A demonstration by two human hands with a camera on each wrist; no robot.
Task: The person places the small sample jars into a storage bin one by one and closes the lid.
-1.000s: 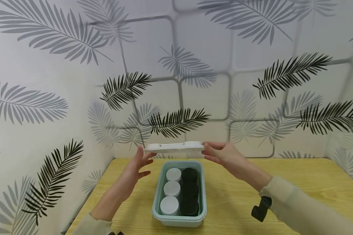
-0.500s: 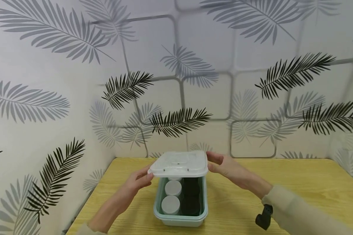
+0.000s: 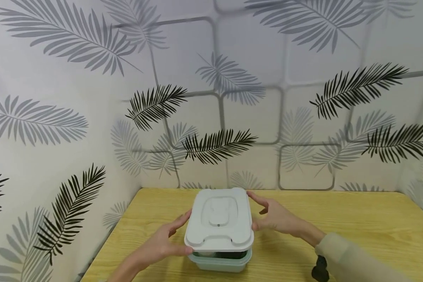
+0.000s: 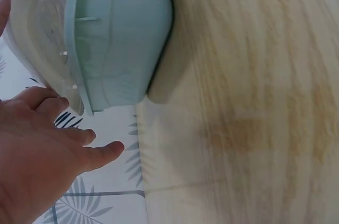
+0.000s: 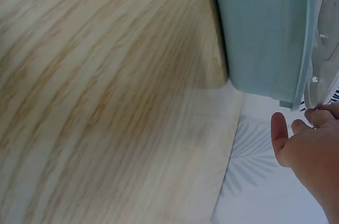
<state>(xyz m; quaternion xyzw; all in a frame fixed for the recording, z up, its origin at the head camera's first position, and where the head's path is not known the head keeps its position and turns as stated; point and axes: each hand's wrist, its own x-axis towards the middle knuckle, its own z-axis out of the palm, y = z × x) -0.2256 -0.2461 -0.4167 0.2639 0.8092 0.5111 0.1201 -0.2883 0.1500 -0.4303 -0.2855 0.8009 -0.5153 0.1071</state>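
Note:
A white plastic lid (image 3: 219, 239) lies over a pale green box (image 3: 220, 265), its near edge raised. Through the front gap shows a strip of the dark contents (image 3: 232, 255); the lid hides the rest. My left hand (image 3: 158, 244) holds the lid's left edge, thumb at the near corner and fingers further back. On the other side, my right hand (image 3: 282, 219) holds the right edge between thumb and forefinger. The left wrist view shows the lid (image 4: 45, 28) slanting away from the box rim, its far end close to the rim and some fingers (image 4: 103, 155) spread free below.
The box stands on a light wooden table (image 3: 338, 223). Behind it rises a wall (image 3: 246, 117) with a leaf pattern, and another patterned wall (image 3: 49, 156) stands at the left. A dark band (image 3: 320, 269) hangs at my right wrist.
Both hands have brought the lid down and nearer, from held above the box's far end to lying over it. The white and black round tops inside are now almost wholly covered.

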